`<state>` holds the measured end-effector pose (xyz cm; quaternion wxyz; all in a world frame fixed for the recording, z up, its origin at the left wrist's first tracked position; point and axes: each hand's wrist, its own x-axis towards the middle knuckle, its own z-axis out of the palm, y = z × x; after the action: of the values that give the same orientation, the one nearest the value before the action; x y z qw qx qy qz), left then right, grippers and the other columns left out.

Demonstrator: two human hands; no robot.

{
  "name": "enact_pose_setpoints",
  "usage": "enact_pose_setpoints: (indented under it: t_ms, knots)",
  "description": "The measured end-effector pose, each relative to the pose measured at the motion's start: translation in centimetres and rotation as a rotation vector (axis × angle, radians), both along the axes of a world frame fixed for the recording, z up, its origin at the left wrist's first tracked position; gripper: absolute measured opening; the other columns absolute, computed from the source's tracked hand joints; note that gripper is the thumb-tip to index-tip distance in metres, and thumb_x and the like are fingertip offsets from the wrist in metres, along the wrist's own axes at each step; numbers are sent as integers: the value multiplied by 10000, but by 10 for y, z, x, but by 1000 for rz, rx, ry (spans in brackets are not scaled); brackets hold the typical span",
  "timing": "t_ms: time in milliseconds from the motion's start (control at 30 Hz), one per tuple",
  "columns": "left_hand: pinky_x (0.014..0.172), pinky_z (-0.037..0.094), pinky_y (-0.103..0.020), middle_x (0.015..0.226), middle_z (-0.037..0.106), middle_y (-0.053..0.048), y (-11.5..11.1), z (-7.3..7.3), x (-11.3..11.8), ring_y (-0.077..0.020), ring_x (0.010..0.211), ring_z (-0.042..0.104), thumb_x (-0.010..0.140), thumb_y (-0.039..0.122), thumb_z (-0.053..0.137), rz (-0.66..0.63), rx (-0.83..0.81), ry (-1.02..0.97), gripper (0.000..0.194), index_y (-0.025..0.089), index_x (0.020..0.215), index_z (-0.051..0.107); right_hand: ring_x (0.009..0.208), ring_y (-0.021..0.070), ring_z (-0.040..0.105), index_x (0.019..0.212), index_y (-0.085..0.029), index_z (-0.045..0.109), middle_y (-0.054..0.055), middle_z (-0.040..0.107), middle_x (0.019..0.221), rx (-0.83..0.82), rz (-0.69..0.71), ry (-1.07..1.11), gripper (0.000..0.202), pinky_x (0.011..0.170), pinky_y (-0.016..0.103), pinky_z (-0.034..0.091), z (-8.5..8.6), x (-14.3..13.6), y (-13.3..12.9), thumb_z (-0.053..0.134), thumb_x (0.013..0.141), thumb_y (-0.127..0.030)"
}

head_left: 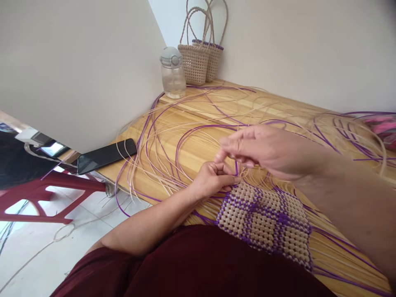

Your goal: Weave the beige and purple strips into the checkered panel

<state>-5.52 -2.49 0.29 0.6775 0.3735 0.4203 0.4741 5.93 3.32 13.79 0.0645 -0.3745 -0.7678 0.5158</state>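
A woven panel [266,222] in beige and purple checks lies before me at the table's front edge, with long loose strands running out from its sides. At its upper left corner my left hand [212,179] is closed, thumb and fingers pinching the panel's edge. Just above, my right hand [256,146] is closed in a pinch and slightly blurred. What its fingers hold, if anything, cannot be made out. A short purple strand [236,168] stands up from the panel's edge between the two hands.
Loose beige and purple strands spread over the wooden table [198,152]. Behind stand a lidded clear bottle [173,78] and two woven handbags [194,62]. A black phone [107,156] lies at the left edge, above a red stool [55,198]. A pink item [383,128] sits far right.
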Motion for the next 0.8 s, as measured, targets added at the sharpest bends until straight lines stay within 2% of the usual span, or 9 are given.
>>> enact_pose_setpoints:
  t_ms: [67, 133, 200, 300, 400, 533, 633, 733, 800]
  knots:
    - [480, 437, -200, 575, 603, 5, 0, 1, 0, -72, 467, 538, 605, 293, 823, 3, -35, 13, 277, 124, 664, 612, 564, 95, 451, 869, -175, 738, 23, 598, 672, -6, 9, 46, 427, 541, 258, 348, 6, -2, 8, 586, 849, -573]
    - [473, 427, -197, 577, 599, 11, 0, 2, 0, -65, 461, 525, 594, 290, 829, 17, -55, 9, 275, 124, 671, 624, 611, 100, 494, 889, -190, 748, 21, 638, 720, 62, 102, -59, 371, 584, 252, 368, -1, 0, 13, 599, 852, -528]
    - [460, 398, -186, 553, 564, 33, 1, 2, 1, -47, 446, 488, 579, 282, 834, 11, -77, -4, 273, 127, 651, 622, 635, 106, 519, 826, -201, 740, 7, 659, 730, 187, 222, -263, 268, 601, 252, 361, -13, 6, 15, 603, 856, -429]
    - [434, 341, -178, 483, 484, 64, 2, 3, 1, -26, 404, 419, 571, 298, 841, -21, -128, -2, 290, 133, 610, 605, 571, 94, 458, 617, -172, 639, -11, 574, 589, 445, 329, -442, 239, 564, 259, 296, -22, 9, 11, 609, 831, -275]
    - [416, 318, -179, 474, 516, 55, 2, 1, 1, -42, 394, 435, 577, 307, 839, -3, -133, 11, 291, 146, 646, 606, 522, 75, 390, 598, -162, 581, -23, 480, 537, 426, 247, -215, 293, 532, 250, 264, -5, -1, 9, 581, 862, -289]
    - [378, 268, -179, 453, 556, 37, 2, 0, 1, -65, 361, 439, 568, 317, 849, -2, -200, -5, 321, 165, 686, 592, 522, 78, 400, 934, -185, 673, -21, 505, 626, 192, -35, 207, 393, 510, 227, 306, 18, -14, 21, 379, 975, -444]
    - [396, 299, -180, 486, 552, 41, 2, 0, 2, -51, 388, 449, 556, 294, 855, 23, -184, -8, 313, 147, 651, 595, 580, 88, 485, 922, -188, 710, -8, 597, 681, 172, 178, -30, 294, 558, 227, 366, 0, -6, 26, 531, 906, -420]
    - [417, 317, -172, 499, 498, 66, 2, -1, 3, -22, 399, 410, 545, 266, 860, 26, -143, -4, 317, 134, 629, 584, 646, 105, 549, 798, -190, 734, -1, 657, 698, 295, 408, -342, 155, 620, 239, 386, -26, 7, 23, 615, 835, -283]
    - [406, 297, -170, 501, 497, 67, 2, -3, 2, -19, 391, 394, 568, 277, 852, 2, -143, -7, 313, 134, 646, 586, 618, 97, 539, 727, -174, 710, -5, 632, 646, 343, 416, -304, 184, 609, 236, 374, -28, 7, 23, 592, 843, -255]
